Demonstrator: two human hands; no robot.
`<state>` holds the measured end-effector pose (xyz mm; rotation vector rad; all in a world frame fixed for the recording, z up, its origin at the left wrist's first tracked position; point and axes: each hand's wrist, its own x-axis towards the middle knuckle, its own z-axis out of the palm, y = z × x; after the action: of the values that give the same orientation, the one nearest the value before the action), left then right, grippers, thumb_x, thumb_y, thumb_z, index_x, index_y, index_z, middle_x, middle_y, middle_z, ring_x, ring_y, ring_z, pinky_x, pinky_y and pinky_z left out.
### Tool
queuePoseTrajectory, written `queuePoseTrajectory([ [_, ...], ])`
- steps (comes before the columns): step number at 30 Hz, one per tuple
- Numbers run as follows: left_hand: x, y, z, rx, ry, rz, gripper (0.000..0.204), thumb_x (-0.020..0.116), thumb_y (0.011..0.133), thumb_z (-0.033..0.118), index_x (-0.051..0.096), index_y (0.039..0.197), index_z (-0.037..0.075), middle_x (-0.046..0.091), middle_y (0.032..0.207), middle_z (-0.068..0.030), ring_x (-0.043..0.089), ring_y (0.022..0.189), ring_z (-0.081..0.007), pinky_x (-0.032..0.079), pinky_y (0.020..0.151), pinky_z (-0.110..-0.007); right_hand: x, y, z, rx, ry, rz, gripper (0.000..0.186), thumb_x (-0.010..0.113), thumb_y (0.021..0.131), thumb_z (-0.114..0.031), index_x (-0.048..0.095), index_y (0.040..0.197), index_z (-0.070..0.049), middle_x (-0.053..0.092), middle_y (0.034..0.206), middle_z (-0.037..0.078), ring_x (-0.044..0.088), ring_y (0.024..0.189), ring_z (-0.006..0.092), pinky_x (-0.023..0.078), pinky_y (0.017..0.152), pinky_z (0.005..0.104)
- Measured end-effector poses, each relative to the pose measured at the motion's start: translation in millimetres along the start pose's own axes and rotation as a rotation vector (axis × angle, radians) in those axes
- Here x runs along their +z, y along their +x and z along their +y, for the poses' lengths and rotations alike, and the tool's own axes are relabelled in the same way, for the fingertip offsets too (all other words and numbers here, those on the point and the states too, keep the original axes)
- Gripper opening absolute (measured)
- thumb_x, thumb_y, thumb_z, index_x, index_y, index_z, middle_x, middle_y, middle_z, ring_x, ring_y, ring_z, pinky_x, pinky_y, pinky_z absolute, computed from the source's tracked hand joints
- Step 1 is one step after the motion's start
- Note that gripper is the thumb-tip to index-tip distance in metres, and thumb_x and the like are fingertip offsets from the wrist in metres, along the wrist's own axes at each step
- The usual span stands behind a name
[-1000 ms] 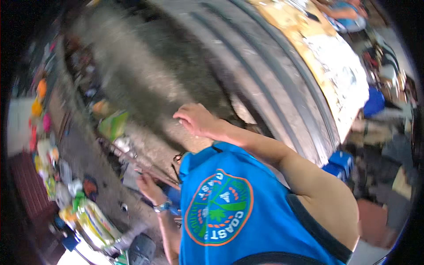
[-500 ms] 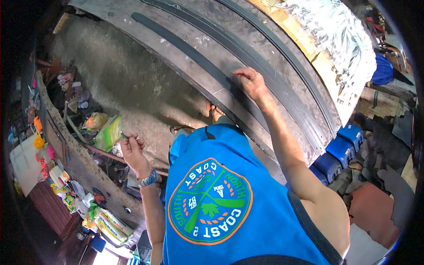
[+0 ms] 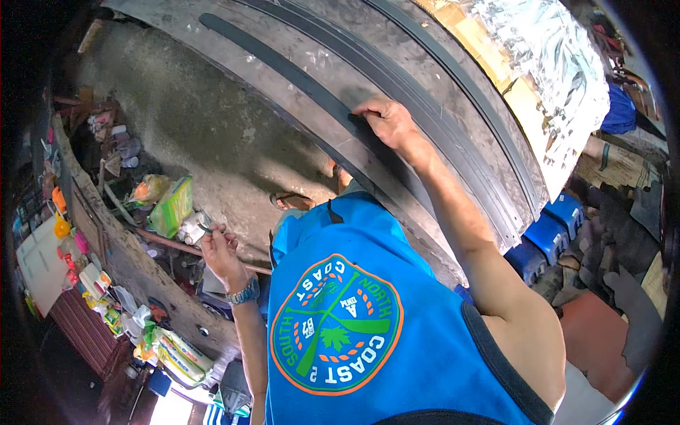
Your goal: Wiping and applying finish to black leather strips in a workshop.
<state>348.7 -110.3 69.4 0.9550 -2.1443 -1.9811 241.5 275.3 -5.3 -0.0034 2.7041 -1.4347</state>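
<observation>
A long flat black strip (image 3: 273,64) lies along the near side of the grey worktable (image 3: 166,14). Over its near part, my right hand (image 3: 389,126) is closed, thumb and fingertips pressed together at the strip's edge. Whatever is between those fingertips is too small or hidden to name. Further across the table run a bundle of dark ribbed strips (image 3: 354,49) and another dark strip (image 3: 453,60). My left hand (image 3: 223,258), with a metal watch on the wrist, is held low to the left, away from the table. It pinches a small dark piece (image 3: 207,228) I cannot identify.
Shiny clear plastic wrap (image 3: 549,64) over cardboard (image 3: 489,53) covers the table's far right. Blue containers (image 3: 545,244) stand below its right end, near scraps of dark sheet (image 3: 602,283). Plastic packs (image 3: 173,205) and a cluttered ledge (image 3: 180,319) lie left. Concrete floor (image 3: 191,106) shows between.
My right hand has moved left along the black strip, its fingertips now at the strip's edge. The left hand has dropped slightly and shifted right, still pinching the small dark piece.
</observation>
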Motion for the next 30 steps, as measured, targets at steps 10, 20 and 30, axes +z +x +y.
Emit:
queuePoseTrajectory([
  [10, 9, -14, -5, 0.010, -0.025, -0.010, 0.013, 0.049, 0.097, 0.015, 0.051, 0.107, 0.006, 0.058, 0.098, -0.0042, 0.054, 0.072, -0.0075, 0.045, 0.061, -0.020, -4, -1, 7, -0.120, -0.128, -0.052, 0.020, 0.053, 0.080, -0.003, 0.068, 0.092, -0.007, 0.064, 0.092, 0.011, 0.062, 0.089, 0.0291, 0.049, 0.078, 0.0353],
  [20, 19, -28, -7, -0.012, -0.005, 0.019, 0.016, 0.049, 0.097, 0.017, 0.050, 0.108, 0.005, 0.058, 0.099, -0.0036, 0.054, 0.073, -0.0075, 0.045, 0.063, -0.021, -2, 1, 8, -0.195, -0.161, 0.019, 0.028, 0.050, 0.075, 0.004, 0.068, 0.093, -0.007, 0.064, 0.094, 0.010, 0.063, 0.088, 0.0292, 0.050, 0.078, 0.0343],
  [30, 20, -37, -8, -0.019, 0.006, 0.050, 0.015, 0.049, 0.097, 0.018, 0.050, 0.108, 0.007, 0.059, 0.100, -0.0038, 0.055, 0.073, -0.0077, 0.045, 0.065, -0.021, 1, -3, 5, -0.203, -0.022, -0.062, 0.028, 0.049, 0.074, -0.001, 0.069, 0.089, -0.013, 0.062, 0.097, 0.009, 0.061, 0.094, 0.0318, 0.050, 0.080, 0.0392],
])
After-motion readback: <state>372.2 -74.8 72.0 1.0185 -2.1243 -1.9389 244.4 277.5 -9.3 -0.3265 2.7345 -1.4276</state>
